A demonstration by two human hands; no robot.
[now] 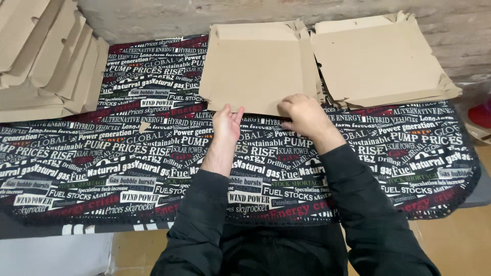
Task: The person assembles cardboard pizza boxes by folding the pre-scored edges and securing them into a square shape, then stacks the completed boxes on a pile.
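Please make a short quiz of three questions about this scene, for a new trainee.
1. True or false: both hands, left hand and right hand, touch the near edge of the flat cardboard sheet.
2. Where does the stack of cardboard blanks lie? A) far left of the table B) on the floor C) under the hands
3. What covers the table?

Key:
1. True.
2. A.
3. A dark printed cloth with text all over; a second cardboard piece lies at the far right.
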